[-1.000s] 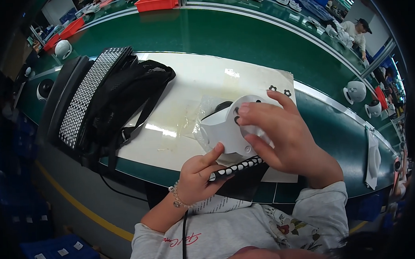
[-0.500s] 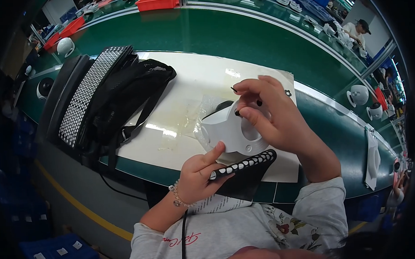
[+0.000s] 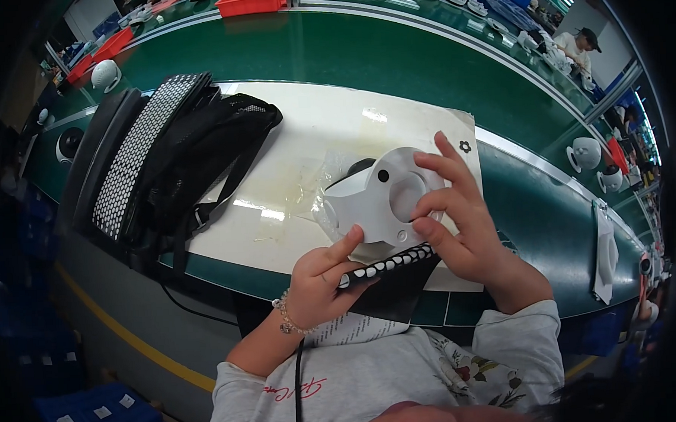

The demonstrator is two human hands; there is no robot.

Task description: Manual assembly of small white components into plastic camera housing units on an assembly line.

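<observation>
A white plastic housing (image 3: 356, 206) with a large round opening is tilted up over the white board, a small black round dot (image 3: 384, 176) on its upper face. My left hand (image 3: 322, 282) is closed at its lower left, one finger pressed on the white shell. Between the fingers of that hand lies the edge of a flat black piece with white spots (image 3: 385, 267), just below the housing. My right hand (image 3: 461, 225) is at the housing's right side, fingers bent and apart, fingertips at the rim of the opening. I see nothing held in it. Clear plastic film (image 3: 318, 185) lies behind the housing.
To the left stands a black mesh bag (image 3: 194, 153) with a white-dotted panel and straps. The white board (image 3: 312, 115) lies on a green table (image 3: 546, 211). White round units (image 3: 585, 154) stand at the right edge. A person (image 3: 579, 46) sits at the far right.
My right hand has drawn back slightly from the top of the housing and its fingers have spread. The black dot, partly covered by fingertips before, now shows fully. The left hand keeps its hold.
</observation>
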